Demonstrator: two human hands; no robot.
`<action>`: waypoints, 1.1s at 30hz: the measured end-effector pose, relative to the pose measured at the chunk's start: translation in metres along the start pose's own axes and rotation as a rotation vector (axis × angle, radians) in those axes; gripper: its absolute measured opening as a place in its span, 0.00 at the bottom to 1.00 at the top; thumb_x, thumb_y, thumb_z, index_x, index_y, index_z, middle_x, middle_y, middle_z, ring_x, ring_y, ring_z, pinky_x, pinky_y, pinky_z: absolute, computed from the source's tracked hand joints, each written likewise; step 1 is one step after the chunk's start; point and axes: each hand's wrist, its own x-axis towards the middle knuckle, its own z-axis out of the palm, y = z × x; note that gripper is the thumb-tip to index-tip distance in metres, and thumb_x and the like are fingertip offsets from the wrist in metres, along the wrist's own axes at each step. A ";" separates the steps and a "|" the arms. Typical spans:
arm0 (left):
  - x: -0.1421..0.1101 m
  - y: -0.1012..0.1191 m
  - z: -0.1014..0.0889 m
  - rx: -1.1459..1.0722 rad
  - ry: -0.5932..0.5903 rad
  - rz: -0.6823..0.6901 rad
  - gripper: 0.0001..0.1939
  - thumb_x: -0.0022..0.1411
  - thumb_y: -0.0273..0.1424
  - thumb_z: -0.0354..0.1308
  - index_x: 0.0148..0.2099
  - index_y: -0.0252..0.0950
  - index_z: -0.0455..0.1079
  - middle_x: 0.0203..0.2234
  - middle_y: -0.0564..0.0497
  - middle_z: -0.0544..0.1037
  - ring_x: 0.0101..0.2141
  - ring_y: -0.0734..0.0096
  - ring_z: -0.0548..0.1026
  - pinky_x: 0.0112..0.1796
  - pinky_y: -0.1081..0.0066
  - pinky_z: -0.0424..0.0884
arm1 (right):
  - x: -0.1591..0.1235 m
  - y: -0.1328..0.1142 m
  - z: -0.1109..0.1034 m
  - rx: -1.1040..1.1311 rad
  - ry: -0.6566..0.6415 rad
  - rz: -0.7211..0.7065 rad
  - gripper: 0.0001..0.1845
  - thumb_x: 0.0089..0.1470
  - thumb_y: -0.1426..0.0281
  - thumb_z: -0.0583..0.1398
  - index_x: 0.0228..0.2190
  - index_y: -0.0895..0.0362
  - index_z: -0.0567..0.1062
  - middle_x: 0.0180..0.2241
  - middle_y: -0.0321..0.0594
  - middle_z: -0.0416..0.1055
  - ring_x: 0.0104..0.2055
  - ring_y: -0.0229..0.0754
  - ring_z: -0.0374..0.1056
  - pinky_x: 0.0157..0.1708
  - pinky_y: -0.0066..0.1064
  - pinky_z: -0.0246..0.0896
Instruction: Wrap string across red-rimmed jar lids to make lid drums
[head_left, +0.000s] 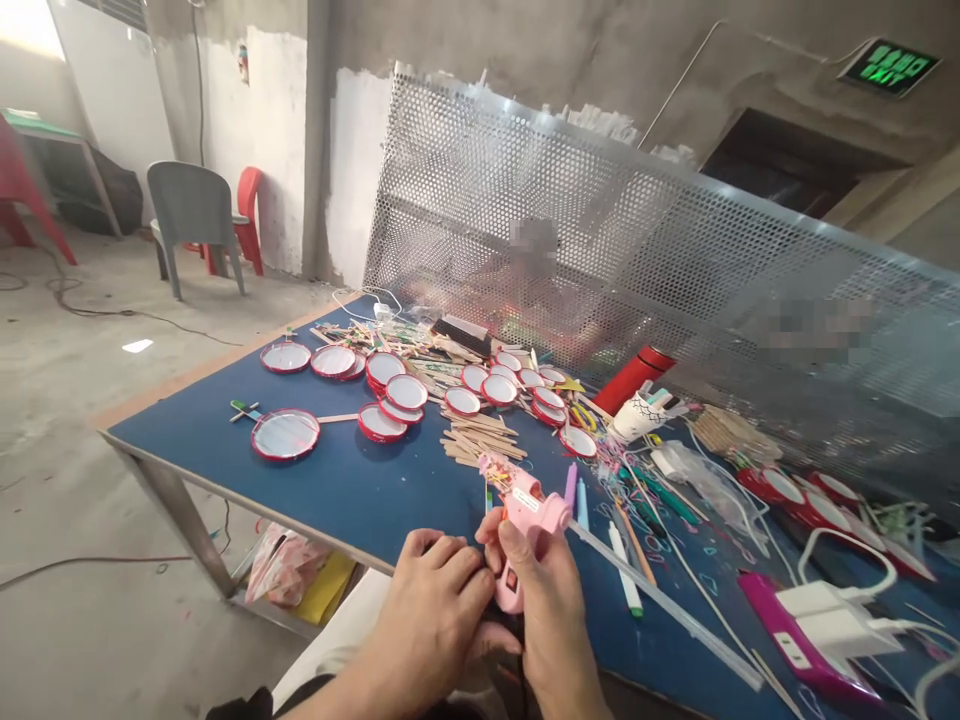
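Note:
My right hand (559,610) is closed round the handle of a pink hot glue gun (529,505), whose nozzle points up and to the left. A long clear glue stick (667,600) runs out of the back of the gun, down to the right. My left hand (439,600) is at the near table edge beside the gun's handle, its fingers curled inward. Whatever those fingers hold, if anything, is hidden. Just beyond the gun lies a pile of wooden craft sticks (480,440). A round, red-rimmed white disc (285,435) with sticks attached rests farther left.
Several more red-rimmed discs (405,392) lie across the blue table (202,450). To the right are markers (624,560), a cup of pens (645,412), a red bottle (636,378) and a purple power strip (802,640) with white plugs. A perforated metal panel (450,180) stands behind the table.

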 end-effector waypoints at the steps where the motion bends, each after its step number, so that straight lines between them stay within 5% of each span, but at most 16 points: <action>1: -0.001 0.000 0.000 -0.007 0.004 -0.004 0.21 0.71 0.49 0.46 0.38 0.39 0.69 0.33 0.54 0.79 0.35 0.66 0.73 0.42 0.62 0.58 | -0.002 0.001 -0.001 0.041 0.020 0.044 0.23 0.49 0.51 0.68 0.36 0.55 0.72 0.26 0.33 0.72 0.22 0.35 0.64 0.21 0.26 0.59; 5: -0.003 0.001 0.002 -0.011 -0.018 -0.028 0.13 0.71 0.43 0.50 0.39 0.41 0.69 0.35 0.55 0.79 0.36 0.66 0.73 0.43 0.61 0.56 | -0.010 0.005 -0.006 0.150 0.030 0.158 0.25 0.45 0.52 0.70 0.39 0.54 0.72 0.33 0.38 0.76 0.32 0.43 0.72 0.30 0.32 0.69; 12: -0.003 0.000 0.006 0.022 0.019 -0.040 0.10 0.71 0.41 0.53 0.40 0.42 0.70 0.33 0.55 0.79 0.34 0.68 0.72 0.42 0.61 0.57 | -0.013 0.008 -0.006 0.200 -0.058 0.178 0.25 0.46 0.54 0.70 0.42 0.53 0.75 0.40 0.42 0.77 0.39 0.48 0.74 0.28 0.32 0.69; 18: -0.007 -0.007 0.002 0.065 -0.076 0.049 0.14 0.68 0.45 0.54 0.47 0.41 0.68 0.38 0.53 0.79 0.39 0.66 0.74 0.40 0.63 0.59 | -0.012 0.017 -0.024 0.016 0.080 0.051 0.23 0.47 0.49 0.68 0.35 0.54 0.78 0.28 0.39 0.75 0.32 0.45 0.71 0.28 0.31 0.67; 21: -0.010 -0.009 -0.002 0.091 -0.130 0.063 0.14 0.68 0.40 0.58 0.50 0.39 0.67 0.42 0.51 0.78 0.41 0.65 0.74 0.41 0.64 0.61 | -0.017 0.014 -0.045 -0.100 0.123 0.047 0.24 0.46 0.48 0.68 0.35 0.55 0.77 0.21 0.34 0.69 0.23 0.38 0.64 0.21 0.27 0.60; 27: -0.008 -0.006 -0.004 0.143 -0.240 -0.005 0.17 0.68 0.36 0.59 0.56 0.38 0.65 0.48 0.47 0.77 0.42 0.62 0.74 0.42 0.63 0.64 | -0.031 0.006 -0.082 -0.316 0.002 0.122 0.27 0.49 0.44 0.64 0.31 0.56 0.76 0.15 0.32 0.64 0.15 0.31 0.54 0.15 0.23 0.46; 33: -0.006 -0.003 -0.003 0.153 -0.313 -0.033 0.18 0.68 0.38 0.58 0.56 0.39 0.66 0.47 0.47 0.76 0.43 0.61 0.72 0.40 0.63 0.65 | -0.035 0.006 -0.087 -0.423 -0.036 0.179 0.31 0.49 0.41 0.62 0.19 0.56 0.68 0.12 0.31 0.59 0.13 0.29 0.48 0.13 0.22 0.42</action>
